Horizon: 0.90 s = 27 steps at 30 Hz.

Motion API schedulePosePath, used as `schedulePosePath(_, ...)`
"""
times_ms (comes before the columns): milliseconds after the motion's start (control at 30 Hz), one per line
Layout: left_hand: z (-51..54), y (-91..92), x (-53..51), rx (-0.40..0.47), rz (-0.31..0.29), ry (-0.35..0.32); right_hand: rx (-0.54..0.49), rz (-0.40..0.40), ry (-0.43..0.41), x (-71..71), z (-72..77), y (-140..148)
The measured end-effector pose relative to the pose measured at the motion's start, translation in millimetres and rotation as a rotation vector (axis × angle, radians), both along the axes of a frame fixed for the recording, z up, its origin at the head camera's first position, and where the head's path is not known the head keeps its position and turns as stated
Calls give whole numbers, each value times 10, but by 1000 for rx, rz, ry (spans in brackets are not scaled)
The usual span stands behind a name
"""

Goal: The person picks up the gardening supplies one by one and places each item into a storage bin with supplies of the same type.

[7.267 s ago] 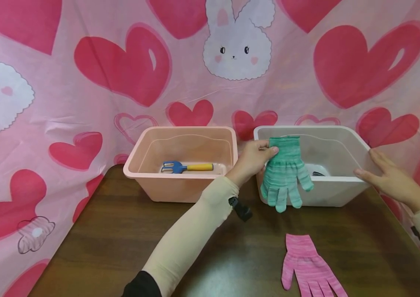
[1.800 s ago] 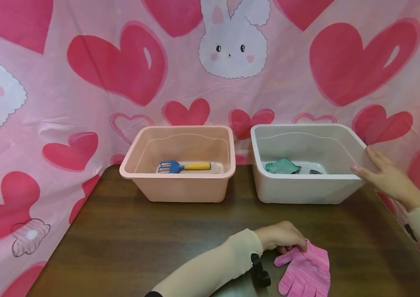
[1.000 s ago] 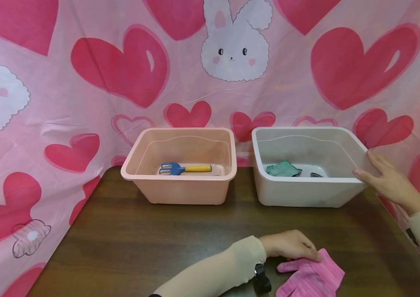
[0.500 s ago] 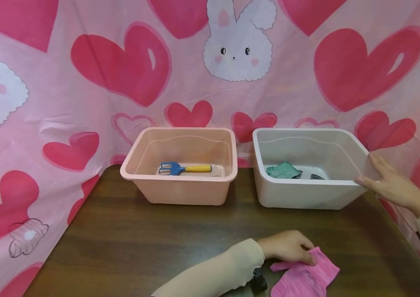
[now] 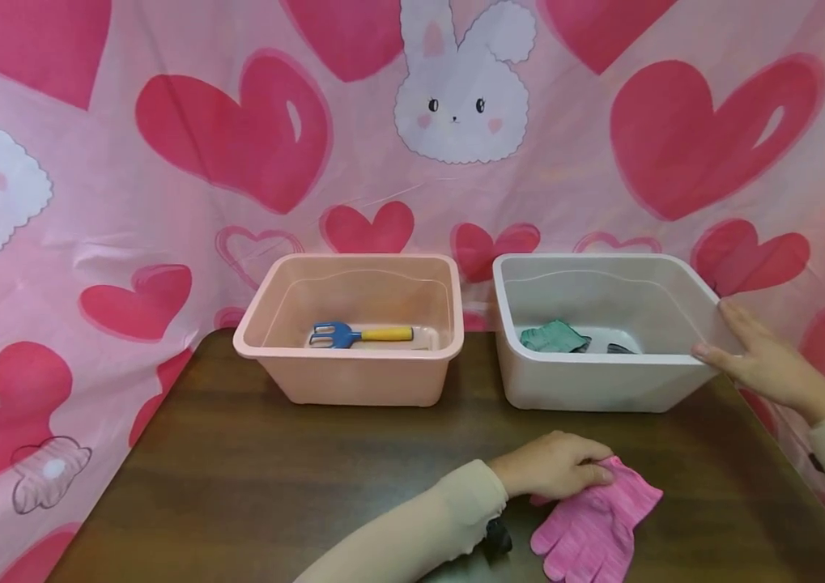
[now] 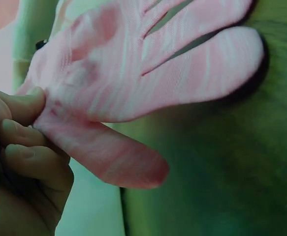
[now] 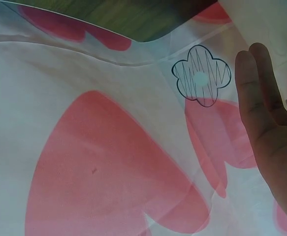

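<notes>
My left hand (image 5: 554,465) pinches a pink knit glove (image 5: 594,526) near its cuff, low over the front of the table. In the left wrist view, thumb and fingertips grip the edge of the glove (image 6: 118,64) beside its thumb, and the glove's fingers point away. My right hand (image 5: 769,356) lies against the right end of the light grey bin (image 5: 587,385), its thumb near the front rim. Straight fingers (image 7: 251,88) show in the right wrist view. Inside that bin lie a green glove (image 5: 554,336) and a small dark object (image 5: 619,348), partly hidden by the wall.
A peach bin (image 5: 354,380) stands left of the grey one with a gap between. In it lies a blue hand fork (image 5: 361,334) with a yellow handle. The brown wooden table (image 5: 252,478) backs onto a pink heart-print cloth (image 5: 252,138).
The green glove, earlier held over the grey bin by my left hand, now lies inside it. My left hand has since taken the pink glove and just raised it slightly. The right hand stays put.
</notes>
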<state>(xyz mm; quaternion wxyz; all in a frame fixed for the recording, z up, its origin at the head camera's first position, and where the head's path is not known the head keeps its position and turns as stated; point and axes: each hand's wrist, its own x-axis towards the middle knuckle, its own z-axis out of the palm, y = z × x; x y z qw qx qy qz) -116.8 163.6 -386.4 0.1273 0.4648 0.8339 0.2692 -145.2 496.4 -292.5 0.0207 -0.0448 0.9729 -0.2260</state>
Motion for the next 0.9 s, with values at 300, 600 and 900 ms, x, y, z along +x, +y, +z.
schedulePosePath(300, 148, -92, -94, 86, 18, -45, 3, -5, 10, -4, -30, 3)
schedulePosePath(600, 302, -156, -163, 158, 28, -103, -18, -18, 1, -19, -49, 36)
schedulePosePath(900, 530, -229, -244, 258, 50, -86, -10, -28, 4, 2, -44, 17)
